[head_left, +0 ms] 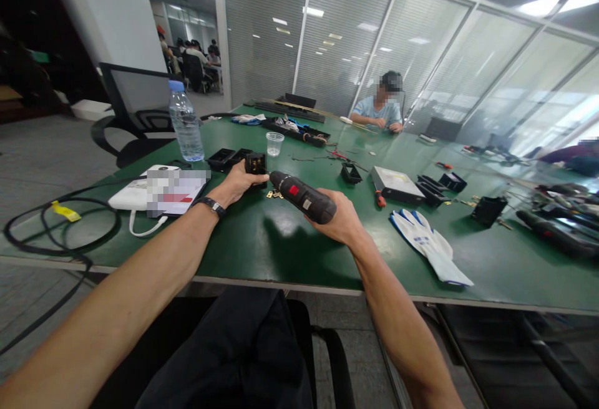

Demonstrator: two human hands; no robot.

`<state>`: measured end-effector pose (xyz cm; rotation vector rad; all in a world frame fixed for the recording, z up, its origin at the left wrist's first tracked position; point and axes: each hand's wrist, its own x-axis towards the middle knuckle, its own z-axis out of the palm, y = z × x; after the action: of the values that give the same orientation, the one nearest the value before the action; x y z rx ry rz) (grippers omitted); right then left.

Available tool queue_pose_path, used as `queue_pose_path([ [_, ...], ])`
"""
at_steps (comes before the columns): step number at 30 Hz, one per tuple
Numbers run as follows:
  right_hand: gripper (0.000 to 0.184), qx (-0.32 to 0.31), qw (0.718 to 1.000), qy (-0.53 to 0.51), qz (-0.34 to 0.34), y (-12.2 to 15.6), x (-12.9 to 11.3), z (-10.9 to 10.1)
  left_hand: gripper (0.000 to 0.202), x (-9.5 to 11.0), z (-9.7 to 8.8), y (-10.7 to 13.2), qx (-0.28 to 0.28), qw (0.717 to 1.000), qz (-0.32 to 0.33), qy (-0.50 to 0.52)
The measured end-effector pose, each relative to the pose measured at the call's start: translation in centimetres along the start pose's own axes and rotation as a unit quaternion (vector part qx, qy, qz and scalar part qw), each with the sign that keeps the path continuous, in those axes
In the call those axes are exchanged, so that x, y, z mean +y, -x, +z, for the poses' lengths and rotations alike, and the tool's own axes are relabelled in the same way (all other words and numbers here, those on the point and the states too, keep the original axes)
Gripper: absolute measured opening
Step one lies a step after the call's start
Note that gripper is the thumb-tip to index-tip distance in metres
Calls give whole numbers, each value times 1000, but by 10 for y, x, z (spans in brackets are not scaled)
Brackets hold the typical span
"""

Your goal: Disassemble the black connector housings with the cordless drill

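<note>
My left hand (241,182) grips a small black box-shaped housing (256,163) with brass-coloured parts inside, just above the table. Wrapped round the handle of a black cordless drill (302,197) with red marks is my right hand (340,216). The drill's front end points left at the housing, close to my left thumb; whether its tip touches the housing I cannot tell. Several small brass pieces (275,194) lie on the green table (243,247) below the drill's nose. More black housings (227,158) stand just left of my left hand.
A water bottle (186,123), a clear plastic cup (274,144) and a white power bank (138,187) stand around my left hand. Coiled black cable (60,250) lies far left. A white glove (430,244), a screwdriver (379,199) and a metal-topped box (397,183) are right. Another person (380,110) sits opposite.
</note>
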<state>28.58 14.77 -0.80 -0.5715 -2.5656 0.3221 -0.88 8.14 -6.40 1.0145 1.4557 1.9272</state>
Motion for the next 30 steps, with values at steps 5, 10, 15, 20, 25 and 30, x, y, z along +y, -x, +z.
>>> queue_pose_path([
  [5, 20, -2, 1000, 1, 2, 0, -4, 2, 51, 2, 1, 0, 2, 1000, 7, -4],
  [10, 18, 3, 1000, 6, 5, 2, -12, 4, 50, 2, -3, -5, -10, 1000, 9, -19],
  [15, 14, 13, 1000, 9, 10, 2, -13, 7, 51, 3, -5, -5, -28, 999, 27, -10],
  [20, 11, 7, 1000, 13, 14, 2, -13, 7, 50, 4, -5, -4, -28, 999, 35, -21],
  [25, 16, 8, 1000, 23, 5, 4, -16, 8, 54, 1, -6, -6, -16, 999, 33, -5],
  [30, 18, -2, 999, 33, 12, 5, -17, 8, 53, 1, -6, -6, -15, 999, 31, -6],
])
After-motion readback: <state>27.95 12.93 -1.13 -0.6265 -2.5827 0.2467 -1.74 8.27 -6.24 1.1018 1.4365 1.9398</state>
